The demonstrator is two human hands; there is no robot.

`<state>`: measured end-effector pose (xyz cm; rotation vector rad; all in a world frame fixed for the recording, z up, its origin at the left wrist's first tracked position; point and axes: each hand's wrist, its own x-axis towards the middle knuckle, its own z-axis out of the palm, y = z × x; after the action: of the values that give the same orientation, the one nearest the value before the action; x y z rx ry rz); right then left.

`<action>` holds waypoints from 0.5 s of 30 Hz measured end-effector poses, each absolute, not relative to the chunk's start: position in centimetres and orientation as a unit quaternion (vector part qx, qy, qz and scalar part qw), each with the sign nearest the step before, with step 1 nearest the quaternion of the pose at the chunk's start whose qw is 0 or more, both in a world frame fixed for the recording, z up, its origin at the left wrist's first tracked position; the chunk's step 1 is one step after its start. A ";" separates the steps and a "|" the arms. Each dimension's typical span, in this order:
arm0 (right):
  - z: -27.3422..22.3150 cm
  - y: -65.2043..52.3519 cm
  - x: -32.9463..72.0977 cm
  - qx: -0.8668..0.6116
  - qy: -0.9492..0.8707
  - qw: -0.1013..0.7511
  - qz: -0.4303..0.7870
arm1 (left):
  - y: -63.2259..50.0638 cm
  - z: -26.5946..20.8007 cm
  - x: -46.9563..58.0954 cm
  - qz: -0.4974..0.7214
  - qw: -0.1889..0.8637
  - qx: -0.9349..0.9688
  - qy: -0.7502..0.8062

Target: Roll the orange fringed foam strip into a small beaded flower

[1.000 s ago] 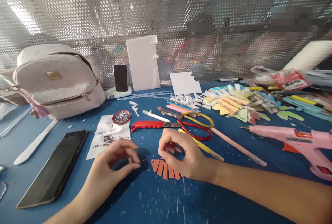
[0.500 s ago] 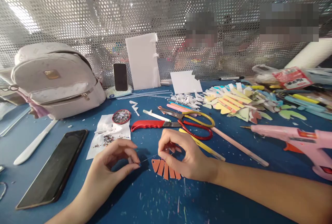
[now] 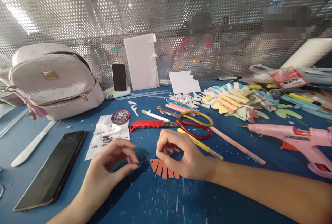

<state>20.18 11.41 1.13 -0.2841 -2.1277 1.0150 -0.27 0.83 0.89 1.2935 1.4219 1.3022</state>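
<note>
A thin clear thread [image 3: 146,160] stretches between my two hands, just above the blue table [image 3: 145,203]. My left hand [image 3: 110,165] pinches its left end between thumb and fingertips. Thumb and curled fingers of my right hand [image 3: 188,158] close on the other end; their tips are partly hidden. Below the right hand lies an orange piece [image 3: 165,171] cut into a fan of strips, with a small hole at its left tip. The hand covers its right part. Scissors [image 3: 197,120] with yellow and red handles and a red-handled cutter [image 3: 146,125] lie beyond the hands.
A paper [image 3: 93,144] with small beads and a round bead dish [image 3: 120,116] lie left of centre. A phone [image 3: 52,168] and a white backpack [image 3: 57,82] are at left. The pink glue gun [image 3: 298,137] rests at right, near a heap of cut coloured pieces [image 3: 230,101].
The whole view has shifted slightly to the left. Both hands keep their pinch and nearly the same place over the table.
</note>
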 end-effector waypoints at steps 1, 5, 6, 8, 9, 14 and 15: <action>1.1 11.4 20.2 -0.111 -0.832 0.373 0.396 | 0.9 0.9 -0.3 0.518 0.402 0.508 0.559; 1.2 11.4 20.2 -0.114 -0.833 0.371 0.394 | 1.0 1.0 -0.2 0.530 0.425 0.490 0.547; 1.2 11.3 20.2 -0.115 -0.833 0.370 0.394 | 1.1 1.0 -0.2 0.533 0.434 0.483 0.543; 1.3 11.3 20.2 -0.116 -0.833 0.371 0.394 | 1.2 0.9 -0.3 0.542 0.452 0.471 0.530; 1.3 11.2 20.2 -0.116 -0.832 0.372 0.395 | 1.2 0.9 -0.3 0.547 0.464 0.464 0.520; 1.3 11.2 20.2 -0.112 -0.830 0.374 0.399 | 1.4 0.6 -0.4 0.573 0.510 0.429 0.478; 1.3 11.2 20.2 -0.113 -0.829 0.375 0.399 | 1.5 0.5 -0.3 0.575 0.512 0.425 0.476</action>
<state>20.17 11.24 1.29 -0.2889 -2.1225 1.0213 -0.34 1.47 0.53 1.0227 1.1445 1.3841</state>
